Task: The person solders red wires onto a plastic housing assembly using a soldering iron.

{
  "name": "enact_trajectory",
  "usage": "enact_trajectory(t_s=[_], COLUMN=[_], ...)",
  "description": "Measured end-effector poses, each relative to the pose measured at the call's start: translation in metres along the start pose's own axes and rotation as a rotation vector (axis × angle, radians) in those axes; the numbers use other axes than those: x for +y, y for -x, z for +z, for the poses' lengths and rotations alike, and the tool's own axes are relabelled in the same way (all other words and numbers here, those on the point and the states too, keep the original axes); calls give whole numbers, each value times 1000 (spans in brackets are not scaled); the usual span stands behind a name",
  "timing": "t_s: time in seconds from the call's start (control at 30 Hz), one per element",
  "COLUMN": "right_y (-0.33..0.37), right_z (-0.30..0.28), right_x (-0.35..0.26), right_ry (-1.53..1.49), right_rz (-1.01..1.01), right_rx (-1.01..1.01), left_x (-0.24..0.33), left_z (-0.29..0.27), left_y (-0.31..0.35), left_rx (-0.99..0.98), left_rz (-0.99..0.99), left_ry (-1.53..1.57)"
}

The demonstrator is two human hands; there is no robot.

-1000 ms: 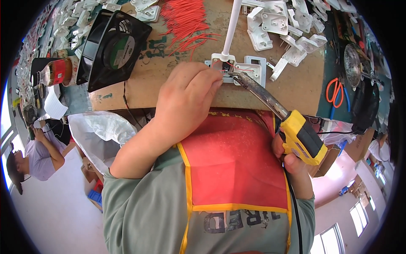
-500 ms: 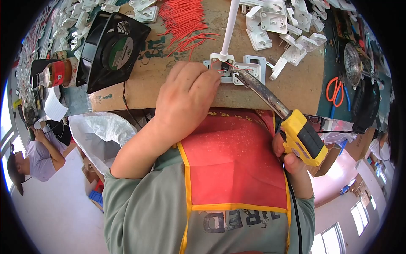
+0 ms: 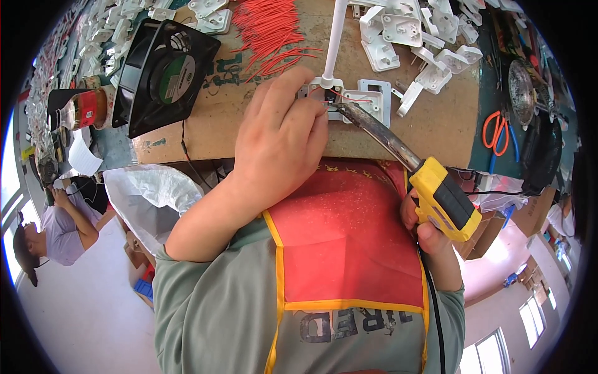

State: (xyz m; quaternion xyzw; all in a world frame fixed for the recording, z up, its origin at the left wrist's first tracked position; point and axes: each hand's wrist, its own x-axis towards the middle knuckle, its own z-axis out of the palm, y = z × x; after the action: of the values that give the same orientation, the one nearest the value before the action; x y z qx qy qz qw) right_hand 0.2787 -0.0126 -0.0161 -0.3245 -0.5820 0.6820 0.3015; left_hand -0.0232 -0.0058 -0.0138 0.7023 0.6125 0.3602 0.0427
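Observation:
A yellow-and-black soldering iron (image 3: 445,199) is in my right hand (image 3: 430,227), its fingers closed round the handle. The dark tip reaches left into a small white plastic housing (image 3: 364,103), which lies open with a white tube (image 3: 334,47) rising from its far end. A thin red wire (image 3: 355,98) crosses the housing close to the tip. My left hand (image 3: 280,134) is bent over the housing's left side, fingers curled and one reaching forward along its edge. Its thumb and whatever the fingertips pinch are hidden.
A pile of cut red wires (image 3: 268,28) lies beyond my left hand. To its left stands a black fan (image 3: 165,78), near a glass jar (image 3: 84,111). White housings (image 3: 436,68) are heaped at the far right, with orange-handled pliers (image 3: 495,131) nearer. Another person (image 3: 62,224) sits at left.
My left hand has shifted its fingers, one now stretched farther forward beside the housing. The iron's tip has moved slightly left and deeper over the housing.

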Motion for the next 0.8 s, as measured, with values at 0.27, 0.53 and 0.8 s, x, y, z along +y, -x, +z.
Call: enact_trajectory(t_s=[0.27,0.53,0.8], right_y=[-1,7,2], right_z=[0,1,-8], right_x=[0,7,10], right_ry=[21,-27,29], right_rz=[-2,137,-20], right_rx=[-12,72,-62], left_x=[2,3,4], left_z=[-1,-1,-2], left_y=[-1,-3,-5], left_rx=[-25,-29,-37], left_rz=[-11,-6,-9], left_ry=[22,19,21])
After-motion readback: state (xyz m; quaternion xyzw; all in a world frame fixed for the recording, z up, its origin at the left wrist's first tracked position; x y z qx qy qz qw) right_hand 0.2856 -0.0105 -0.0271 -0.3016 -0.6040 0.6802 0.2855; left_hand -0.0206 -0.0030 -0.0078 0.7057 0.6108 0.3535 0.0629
